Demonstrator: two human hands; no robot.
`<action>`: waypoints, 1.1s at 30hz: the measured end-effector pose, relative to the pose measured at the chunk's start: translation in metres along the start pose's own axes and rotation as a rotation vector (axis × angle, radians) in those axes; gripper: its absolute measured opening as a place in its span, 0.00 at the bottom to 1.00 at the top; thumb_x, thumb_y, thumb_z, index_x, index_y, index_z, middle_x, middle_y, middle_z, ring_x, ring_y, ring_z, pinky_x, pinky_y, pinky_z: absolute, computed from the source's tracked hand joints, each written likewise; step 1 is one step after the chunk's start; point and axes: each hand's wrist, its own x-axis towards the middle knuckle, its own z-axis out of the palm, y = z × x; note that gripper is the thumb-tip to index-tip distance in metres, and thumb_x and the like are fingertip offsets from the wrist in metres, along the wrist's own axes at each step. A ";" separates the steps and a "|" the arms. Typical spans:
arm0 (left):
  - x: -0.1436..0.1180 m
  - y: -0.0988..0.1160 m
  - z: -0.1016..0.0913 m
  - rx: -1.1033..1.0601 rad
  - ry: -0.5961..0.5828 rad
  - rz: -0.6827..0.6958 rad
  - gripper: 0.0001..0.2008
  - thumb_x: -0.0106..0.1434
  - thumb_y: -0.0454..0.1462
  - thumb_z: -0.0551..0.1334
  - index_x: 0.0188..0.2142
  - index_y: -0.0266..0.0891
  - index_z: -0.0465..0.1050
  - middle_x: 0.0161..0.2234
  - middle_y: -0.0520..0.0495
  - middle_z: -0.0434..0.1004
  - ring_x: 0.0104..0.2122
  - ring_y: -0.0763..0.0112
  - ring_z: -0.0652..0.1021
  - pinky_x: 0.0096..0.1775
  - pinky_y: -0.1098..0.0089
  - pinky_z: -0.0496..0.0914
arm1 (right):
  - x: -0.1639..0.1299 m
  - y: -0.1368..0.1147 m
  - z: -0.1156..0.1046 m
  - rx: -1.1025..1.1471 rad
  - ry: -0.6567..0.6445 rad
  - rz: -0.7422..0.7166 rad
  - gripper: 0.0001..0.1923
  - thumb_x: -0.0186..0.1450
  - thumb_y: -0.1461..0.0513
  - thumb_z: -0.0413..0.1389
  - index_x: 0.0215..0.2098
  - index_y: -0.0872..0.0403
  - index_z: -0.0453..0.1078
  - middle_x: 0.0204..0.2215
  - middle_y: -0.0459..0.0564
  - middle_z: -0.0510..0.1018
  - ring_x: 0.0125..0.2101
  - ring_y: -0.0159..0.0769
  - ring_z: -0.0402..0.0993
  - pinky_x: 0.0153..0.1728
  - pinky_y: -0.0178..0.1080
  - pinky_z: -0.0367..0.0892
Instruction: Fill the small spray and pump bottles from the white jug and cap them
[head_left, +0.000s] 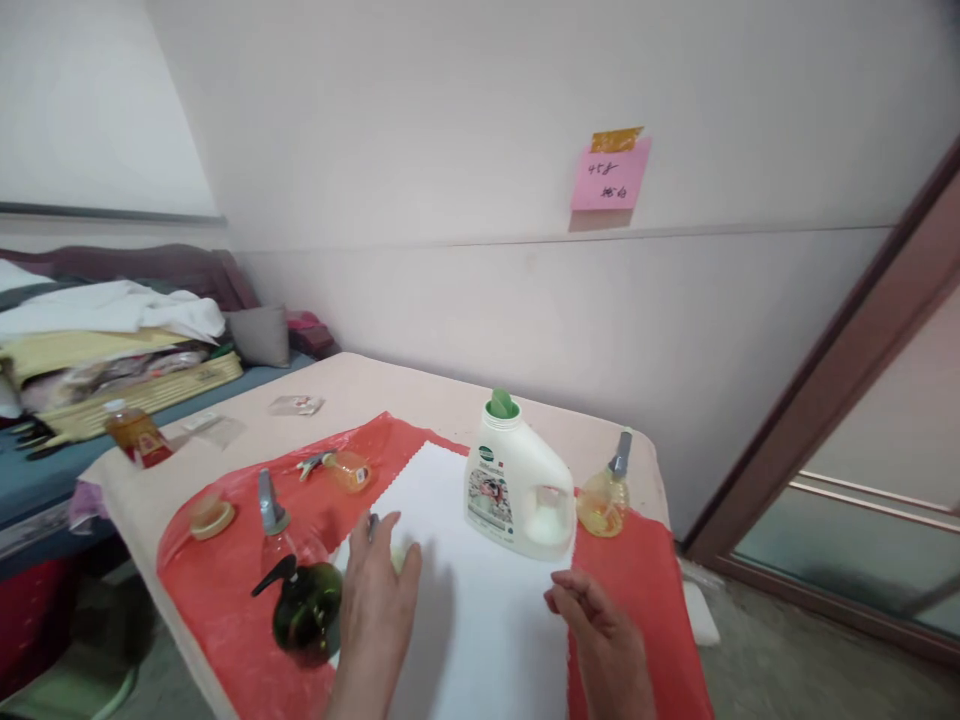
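Note:
My left hand point(379, 590) is over the left edge of a white sheet point(487, 630), its thumb and fingers apart. Behind it, a small grey part point(373, 524) and a pale yellowish thing point(400, 555) show; the hand hides most of both, and I cannot tell whether it touches them. My right hand point(604, 640) is at the sheet's right edge, fingers curled toward the thumb, with nothing visible in them. Beyond the hands stands a white detergent jug point(491, 500) with a green spout. Left of my left hand is a dark green pump bottle point(307, 610).
Red plastic point(217, 600) covers part of the pale table point(420, 385). On it are spray bottles, clear point(281, 545), orange point(349, 472) and yellow point(604, 505), and a round lid point(212, 518). An amber bottle point(135, 432) stands at the left edge. A pink note point(611, 178) hangs on the wall.

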 end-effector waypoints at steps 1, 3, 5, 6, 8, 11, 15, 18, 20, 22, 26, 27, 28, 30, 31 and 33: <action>0.003 -0.007 0.004 0.022 -0.061 -0.028 0.15 0.65 0.37 0.55 0.47 0.38 0.75 0.62 0.31 0.64 0.54 0.47 0.75 0.50 0.48 0.73 | -0.002 -0.001 0.002 0.000 -0.043 -0.017 0.20 0.51 0.45 0.63 0.31 0.52 0.76 0.26 0.48 0.79 0.33 0.45 0.76 0.36 0.43 0.70; 0.005 -0.016 0.009 0.023 -0.108 -0.028 0.14 0.65 0.35 0.53 0.43 0.40 0.77 0.58 0.36 0.72 0.52 0.51 0.77 0.50 0.52 0.73 | -0.007 -0.003 0.007 -0.012 -0.139 -0.049 0.18 0.52 0.46 0.63 0.29 0.52 0.76 0.22 0.47 0.77 0.28 0.42 0.74 0.31 0.41 0.70; 0.003 -0.016 0.010 -0.052 -0.068 0.000 0.13 0.64 0.37 0.55 0.40 0.42 0.78 0.53 0.40 0.77 0.52 0.55 0.78 0.53 0.54 0.72 | -0.012 -0.003 0.012 -0.036 -0.232 -0.075 0.15 0.54 0.48 0.63 0.28 0.52 0.76 0.21 0.46 0.77 0.26 0.40 0.74 0.30 0.41 0.70; 0.002 -0.013 0.009 -0.112 -0.054 0.007 0.12 0.64 0.38 0.56 0.39 0.43 0.78 0.51 0.41 0.79 0.51 0.56 0.78 0.53 0.56 0.72 | -0.015 -0.001 0.015 -0.044 -0.262 -0.084 0.14 0.54 0.50 0.63 0.30 0.51 0.77 0.22 0.46 0.78 0.28 0.41 0.75 0.32 0.42 0.71; -0.002 -0.001 0.003 -0.254 -0.074 -0.003 0.11 0.63 0.41 0.58 0.39 0.44 0.79 0.49 0.43 0.81 0.48 0.57 0.80 0.50 0.59 0.74 | -0.019 0.004 0.018 -0.078 -0.303 -0.124 0.18 0.53 0.54 0.65 0.41 0.49 0.78 0.35 0.50 0.83 0.38 0.46 0.79 0.42 0.47 0.73; -0.007 0.020 -0.007 -0.464 -0.221 -0.037 0.11 0.61 0.43 0.61 0.38 0.45 0.81 0.49 0.45 0.82 0.41 0.59 0.82 0.38 0.65 0.78 | -0.024 0.011 0.021 -0.239 -0.381 -0.255 0.42 0.46 0.62 0.68 0.60 0.48 0.68 0.59 0.56 0.72 0.60 0.55 0.66 0.59 0.56 0.62; -0.011 0.036 -0.012 -0.607 -0.345 -0.092 0.10 0.58 0.44 0.65 0.34 0.44 0.83 0.48 0.44 0.82 0.29 0.65 0.81 0.23 0.72 0.72 | -0.026 0.016 0.021 -0.430 -0.514 -0.333 0.55 0.42 0.67 0.69 0.67 0.52 0.57 0.66 0.59 0.62 0.67 0.57 0.53 0.65 0.59 0.52; -0.013 0.038 -0.009 -0.657 -0.357 -0.171 0.10 0.56 0.45 0.67 0.33 0.42 0.83 0.45 0.44 0.83 0.15 0.78 0.71 0.15 0.75 0.63 | -0.026 0.015 0.020 -0.460 -0.491 -0.373 0.54 0.44 0.68 0.66 0.68 0.51 0.54 0.66 0.59 0.62 0.66 0.54 0.54 0.64 0.57 0.54; -0.013 0.038 -0.008 -0.687 -0.349 -0.222 0.11 0.55 0.45 0.68 0.32 0.40 0.82 0.43 0.44 0.84 0.10 0.83 0.63 0.13 0.75 0.58 | -0.027 0.012 0.020 -0.446 -0.469 -0.389 0.51 0.45 0.69 0.63 0.66 0.51 0.56 0.63 0.58 0.65 0.64 0.53 0.58 0.63 0.55 0.56; -0.010 0.036 -0.008 -0.734 -0.357 -0.270 0.12 0.54 0.45 0.69 0.32 0.39 0.81 0.43 0.44 0.84 0.10 0.84 0.62 0.15 0.75 0.61 | -0.029 0.005 0.019 -0.402 -0.485 -0.318 0.49 0.44 0.69 0.62 0.64 0.49 0.58 0.59 0.56 0.69 0.59 0.52 0.64 0.58 0.53 0.61; -0.001 0.026 -0.013 -0.990 -0.424 -0.369 0.11 0.49 0.40 0.74 0.30 0.36 0.80 0.40 0.40 0.85 0.31 0.66 0.81 0.38 0.70 0.74 | -0.031 -0.017 0.012 -0.080 -0.688 0.020 0.44 0.42 0.66 0.65 0.57 0.45 0.61 0.46 0.46 0.76 0.44 0.44 0.73 0.45 0.44 0.67; 0.001 0.024 -0.014 -1.075 -0.454 -0.409 0.12 0.48 0.39 0.75 0.32 0.36 0.80 0.39 0.40 0.85 0.36 0.62 0.82 0.42 0.68 0.74 | -0.031 -0.022 0.011 0.050 -0.767 0.094 0.41 0.41 0.65 0.67 0.54 0.46 0.63 0.43 0.44 0.77 0.42 0.42 0.72 0.43 0.41 0.66; 0.002 0.021 -0.016 -1.167 -0.486 -0.449 0.15 0.49 0.40 0.75 0.36 0.37 0.80 0.39 0.39 0.84 0.40 0.59 0.82 0.44 0.66 0.74 | -0.031 -0.026 0.010 0.181 -0.854 0.158 0.39 0.40 0.64 0.68 0.51 0.47 0.65 0.41 0.44 0.77 0.42 0.41 0.72 0.42 0.39 0.65; 0.003 0.019 -0.017 -1.373 -0.557 -0.524 0.24 0.53 0.48 0.73 0.47 0.39 0.78 0.44 0.37 0.83 0.44 0.56 0.82 0.45 0.64 0.74 | -0.032 -0.031 0.009 0.426 -1.003 0.261 0.37 0.40 0.61 0.69 0.49 0.51 0.69 0.41 0.46 0.77 0.42 0.41 0.72 0.40 0.37 0.63; 0.002 0.020 -0.016 -1.483 -0.590 -0.547 0.29 0.55 0.53 0.70 0.51 0.41 0.77 0.46 0.36 0.82 0.46 0.54 0.81 0.46 0.63 0.74 | -0.033 -0.031 0.010 0.539 -1.050 0.308 0.36 0.41 0.60 0.68 0.49 0.53 0.69 0.42 0.48 0.78 0.41 0.41 0.73 0.39 0.37 0.63; -0.002 0.024 -0.012 -1.661 -0.666 -0.581 0.32 0.58 0.59 0.63 0.53 0.41 0.76 0.49 0.37 0.81 0.48 0.53 0.80 0.48 0.61 0.74 | -0.036 -0.029 0.012 0.739 -1.070 0.373 0.35 0.45 0.59 0.66 0.52 0.55 0.70 0.42 0.51 0.78 0.39 0.40 0.74 0.38 0.37 0.64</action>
